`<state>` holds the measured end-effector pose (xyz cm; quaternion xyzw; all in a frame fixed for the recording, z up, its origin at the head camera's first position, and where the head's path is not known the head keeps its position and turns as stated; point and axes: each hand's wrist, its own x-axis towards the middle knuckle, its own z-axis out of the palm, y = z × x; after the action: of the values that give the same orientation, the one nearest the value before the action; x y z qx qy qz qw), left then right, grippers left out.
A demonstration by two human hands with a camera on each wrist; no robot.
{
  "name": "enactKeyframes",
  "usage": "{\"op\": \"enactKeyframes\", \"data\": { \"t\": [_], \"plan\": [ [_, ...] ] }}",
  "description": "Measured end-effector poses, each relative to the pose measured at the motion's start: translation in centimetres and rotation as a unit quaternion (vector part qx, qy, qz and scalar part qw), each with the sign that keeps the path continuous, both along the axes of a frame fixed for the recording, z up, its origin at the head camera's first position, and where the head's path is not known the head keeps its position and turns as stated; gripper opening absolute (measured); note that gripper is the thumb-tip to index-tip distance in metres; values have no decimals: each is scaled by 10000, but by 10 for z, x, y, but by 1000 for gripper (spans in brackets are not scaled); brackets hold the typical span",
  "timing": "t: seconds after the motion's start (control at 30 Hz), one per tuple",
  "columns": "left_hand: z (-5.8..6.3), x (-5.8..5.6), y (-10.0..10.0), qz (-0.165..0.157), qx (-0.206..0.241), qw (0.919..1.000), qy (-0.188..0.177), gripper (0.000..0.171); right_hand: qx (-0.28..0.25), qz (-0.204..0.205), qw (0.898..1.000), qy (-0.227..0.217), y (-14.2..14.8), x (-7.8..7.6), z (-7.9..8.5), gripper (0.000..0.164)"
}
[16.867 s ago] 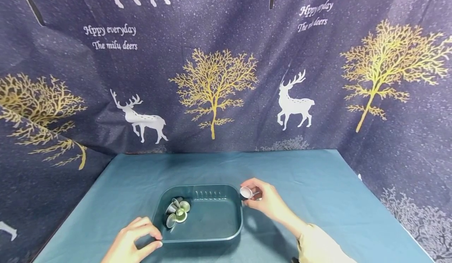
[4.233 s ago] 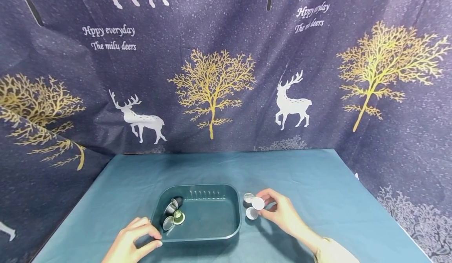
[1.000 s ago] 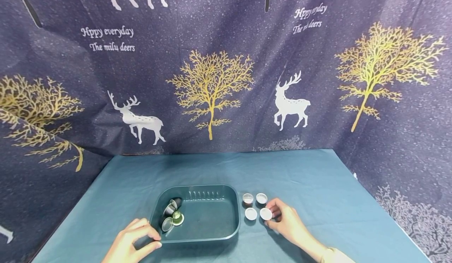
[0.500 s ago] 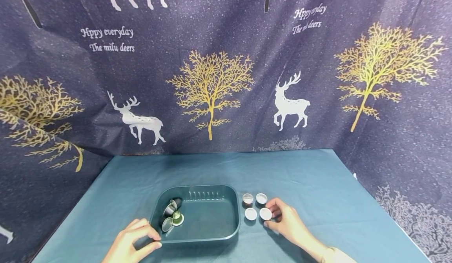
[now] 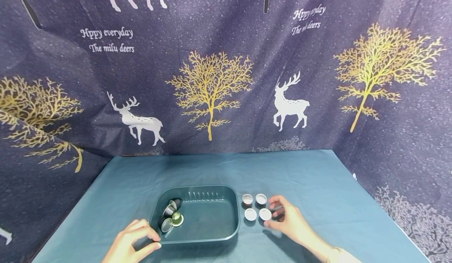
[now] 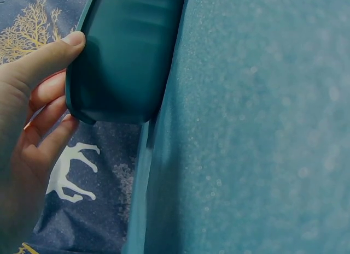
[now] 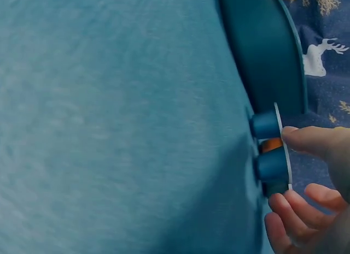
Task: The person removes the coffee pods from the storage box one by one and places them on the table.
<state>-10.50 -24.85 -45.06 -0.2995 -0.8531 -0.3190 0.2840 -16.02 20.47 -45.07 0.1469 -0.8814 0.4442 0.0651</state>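
1. Support surface: one table [image 5: 310,180], cloth-covered, blue-green, with faint creases and a straight far edge.
2. Item A: one dark green tray [image 5: 208,218], rectangular with rounded corners. It sits flat on the table, open side up, in the nearer half.
3. Item B: four capsules, standing just beside the tray's right end in a two-by-two block, pale lids facing up.
   - 3.1 Far-left capsule [image 5: 247,199]: orange-brown body.
   - 3.2 Far-right capsule [image 5: 261,199]: dark body.
   - 3.3 Near-left capsule [image 5: 250,214]: blue body.
   - 3.4 Near-right capsule [image 5: 265,214]: blue body.
4. Spacing: narrow gaps separate the lids when seen from the head view.
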Motion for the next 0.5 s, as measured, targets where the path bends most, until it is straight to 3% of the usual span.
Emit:
{"op": "enactKeyframes", "data": {
  "t": [0.23, 0.5],
  "plan": [
    [3, 2, 1, 34, 4, 10000, -50, 44, 173, -204, 9995, 138, -3, -5, 17, 57],
    [2, 0, -1, -97, -28, 9999, 90, 43, 527, 69, 9974, 477, -16, -15, 36, 54]
  ]
}}
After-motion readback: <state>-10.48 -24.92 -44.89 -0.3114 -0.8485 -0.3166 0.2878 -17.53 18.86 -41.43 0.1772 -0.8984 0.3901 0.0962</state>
